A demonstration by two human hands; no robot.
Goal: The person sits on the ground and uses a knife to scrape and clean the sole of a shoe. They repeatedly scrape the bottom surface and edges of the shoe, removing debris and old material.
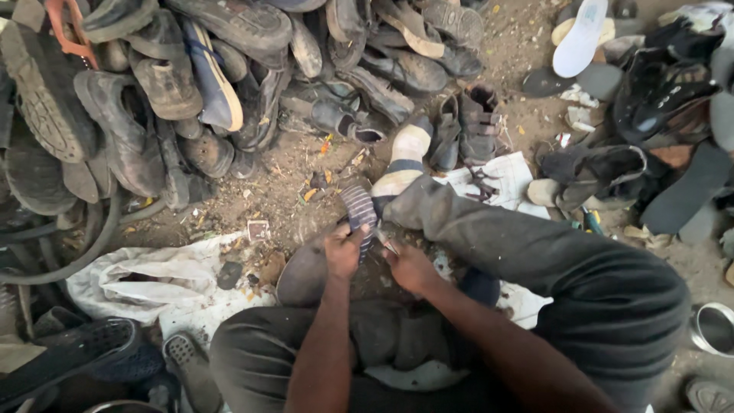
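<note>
Heaped at upper left — worn dark shoes (176, 84). Right of the heap, a small pair of strapped shoes (466, 126) on dirt. Top right: white insole (581, 37). Lower left — crumpled white bag (145, 279).

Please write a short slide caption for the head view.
Left hand grips a striped shoe sole; right hand works beside it, amid piled shoes.

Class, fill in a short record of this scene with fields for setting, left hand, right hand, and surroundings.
Setting: person seated on dirt ground, seen from above
Left hand: grips a striped shoe sole
Right hand: holds a small thin tool at the sole; kind unclear
Surroundings: pile of worn shoes ahead, white bag to the left, metal bowl to the right
</note>
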